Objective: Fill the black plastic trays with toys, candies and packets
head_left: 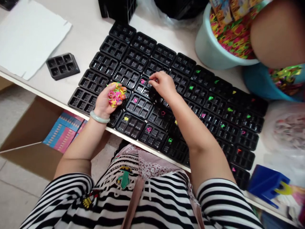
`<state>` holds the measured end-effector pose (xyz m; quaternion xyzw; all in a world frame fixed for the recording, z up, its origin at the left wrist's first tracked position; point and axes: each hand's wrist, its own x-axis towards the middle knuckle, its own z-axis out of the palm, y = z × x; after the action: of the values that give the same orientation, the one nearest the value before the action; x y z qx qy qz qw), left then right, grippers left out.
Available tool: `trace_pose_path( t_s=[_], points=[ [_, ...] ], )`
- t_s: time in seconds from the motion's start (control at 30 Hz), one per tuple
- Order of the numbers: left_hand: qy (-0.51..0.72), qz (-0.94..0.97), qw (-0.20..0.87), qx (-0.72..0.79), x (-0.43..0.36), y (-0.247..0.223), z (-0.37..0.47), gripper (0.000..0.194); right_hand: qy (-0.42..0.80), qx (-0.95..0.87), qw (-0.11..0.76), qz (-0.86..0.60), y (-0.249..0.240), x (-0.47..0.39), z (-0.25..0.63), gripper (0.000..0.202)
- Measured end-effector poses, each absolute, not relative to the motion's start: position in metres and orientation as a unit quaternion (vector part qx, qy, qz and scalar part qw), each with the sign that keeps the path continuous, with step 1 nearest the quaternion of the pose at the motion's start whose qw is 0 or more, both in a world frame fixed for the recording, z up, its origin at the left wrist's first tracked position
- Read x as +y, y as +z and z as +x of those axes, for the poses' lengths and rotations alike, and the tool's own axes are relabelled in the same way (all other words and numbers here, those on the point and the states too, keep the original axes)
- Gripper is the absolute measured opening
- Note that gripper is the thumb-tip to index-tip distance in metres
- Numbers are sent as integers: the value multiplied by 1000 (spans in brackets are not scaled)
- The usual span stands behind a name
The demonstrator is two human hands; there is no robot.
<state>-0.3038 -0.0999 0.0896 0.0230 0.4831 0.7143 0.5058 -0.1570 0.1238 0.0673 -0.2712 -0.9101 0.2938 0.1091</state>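
My left hand (106, 101), palm up with curled fingers, cradles a heap of small plastic rings (116, 95) in pink, yellow and orange. Over the middle of the rows of black six-compartment trays (126, 75), my right hand (164, 83) is closed in a pinch. Whatever its fingertips hold, if anything, is too small to make out. A pink ring (142, 81) lies in a tray compartment just left of those fingertips. Single pieces in green, pink, yellow and red sit in many trays to the right and front. Trays toward the back left show bare compartments.
A pale blue bucket (202, 44) full of colourful rings stands at the back right, beside a darker blue tub (254, 81). One loose black tray (62, 65) lies left, near white sheets (30, 35). An open cardboard box (30, 133) sits below the table edge.
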Motion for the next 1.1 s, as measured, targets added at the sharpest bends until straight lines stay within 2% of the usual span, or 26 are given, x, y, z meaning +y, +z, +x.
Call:
trace_pose_path(
  t_s=[0.07, 0.2, 0.27, 0.37, 0.67, 0.87, 1.1],
  points=[
    [714, 21, 502, 488, -101, 88, -306, 14, 294, -910, 97, -276, 81, 119, -118, 17],
    [688, 27, 514, 512, -96, 87, -304, 12, 257, -920, -16, -296, 96, 94, -46, 10],
    [682, 30, 522, 511, -89, 89, -298, 11, 219, -925, -61, -305, 94, 82, -30, 9],
    [686, 37, 530, 498, -80, 94, -287, 12, 177, -928, -83, -317, 87, 69, -28, 12],
    [668, 56, 536, 513, -77, 95, -279, 21, 191, -915, -93, -342, 88, 59, -31, 19],
    [662, 50, 554, 502, -69, 96, -275, 15, 246, -905, -16, -348, 85, 61, -39, 15],
    [640, 53, 578, 503, -59, 100, -270, 16, 275, -904, 14, -328, 77, 83, -57, 13]
  ],
)
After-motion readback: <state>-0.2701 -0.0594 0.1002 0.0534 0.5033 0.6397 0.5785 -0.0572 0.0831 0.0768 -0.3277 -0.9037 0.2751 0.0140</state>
